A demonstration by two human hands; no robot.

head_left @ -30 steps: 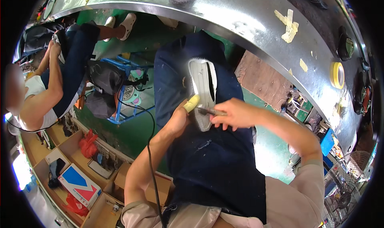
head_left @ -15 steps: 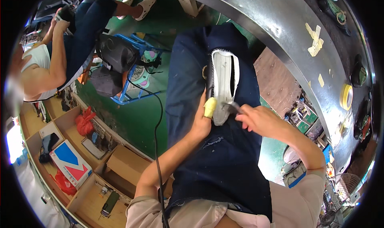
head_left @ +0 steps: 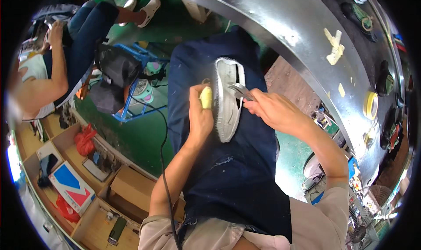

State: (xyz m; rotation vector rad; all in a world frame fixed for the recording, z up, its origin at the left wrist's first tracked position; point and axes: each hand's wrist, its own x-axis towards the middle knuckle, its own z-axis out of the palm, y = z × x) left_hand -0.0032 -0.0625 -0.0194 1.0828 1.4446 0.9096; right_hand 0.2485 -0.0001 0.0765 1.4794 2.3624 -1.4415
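A shoe (head_left: pixel 227 118) lies on my dark blue apron over my lap, its pale sole side up and a white edge around it. My left hand (head_left: pixel 200 118), with a yellow cover (head_left: pixel 205 97) on the thumb, is closed on the shoe's left side; its fingertips are hidden. From the right, my right hand (head_left: pixel 276 111) grips a pair of metal pincers (head_left: pixel 238 90). Their jaws rest over the upper middle of the shoe, by the dark gap along its right edge. Whether they pinch any material I cannot tell.
A curved metal bench (head_left: pixel 302 35) on the right bears dark shoes (head_left: pixel 385 81) and a yellow tape roll (head_left: pixel 371 105). At left stand a blue-framed stool (head_left: pixel 127 115) and a wooden compartment tray (head_left: pixel 116 157). A black cable (head_left: pixel 163 162) runs past my left arm. Another person (head_left: pixel 48 81) sits upper left.
The pincers have moved from the shoe's lower right side up across its upper middle. The shoe is turned slightly, showing more of its near end. My left hand has shifted up its side.
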